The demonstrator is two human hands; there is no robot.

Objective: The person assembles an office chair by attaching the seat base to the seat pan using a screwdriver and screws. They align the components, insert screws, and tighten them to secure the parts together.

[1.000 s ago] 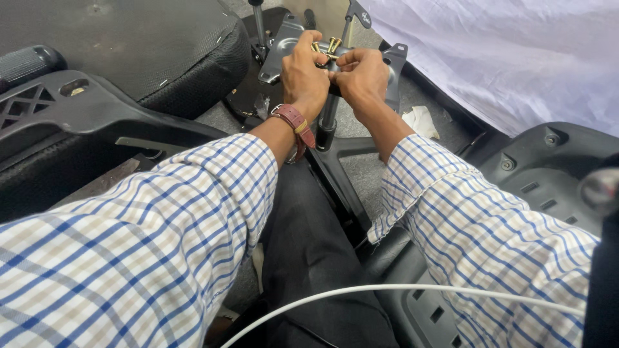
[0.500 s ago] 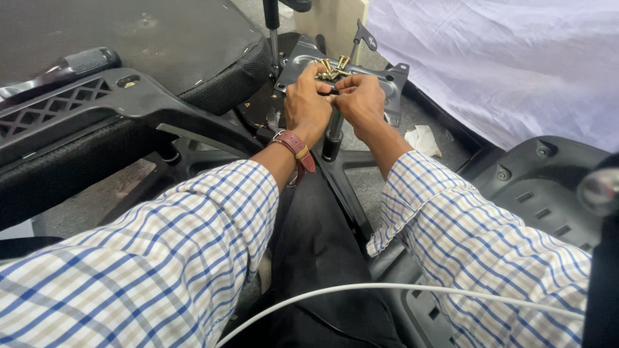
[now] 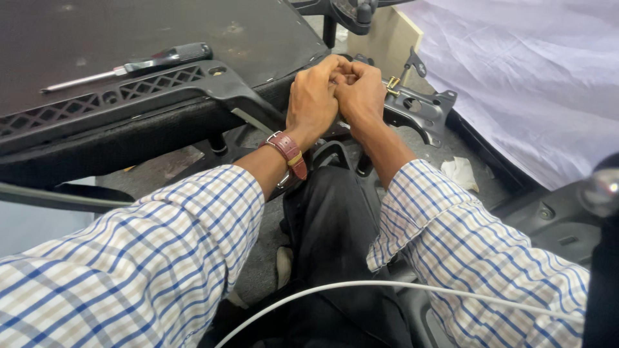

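Note:
My left hand (image 3: 313, 96) and my right hand (image 3: 361, 96) are pressed together, fingers curled over one end of a grey metal chair bracket (image 3: 422, 108). What sits between the fingers is hidden. A small brass-coloured piece (image 3: 391, 86) shows just right of my right hand. A red-brown strap watch (image 3: 288, 151) is on my left wrist. Both arms wear blue-and-white checked sleeves.
A black-handled screwdriver (image 3: 155, 61) lies on a dark board (image 3: 225, 29) at the upper left, above a black lattice plastic part (image 3: 129, 96). White cloth (image 3: 516, 64) covers the right. A white cable (image 3: 387, 287) crosses my lap, and a crumpled rag (image 3: 461, 173) lies on the floor.
The view has swung, so my hands sit lower in the frame and the screwdriver has come into sight. My hands stay clasped on the bracket.

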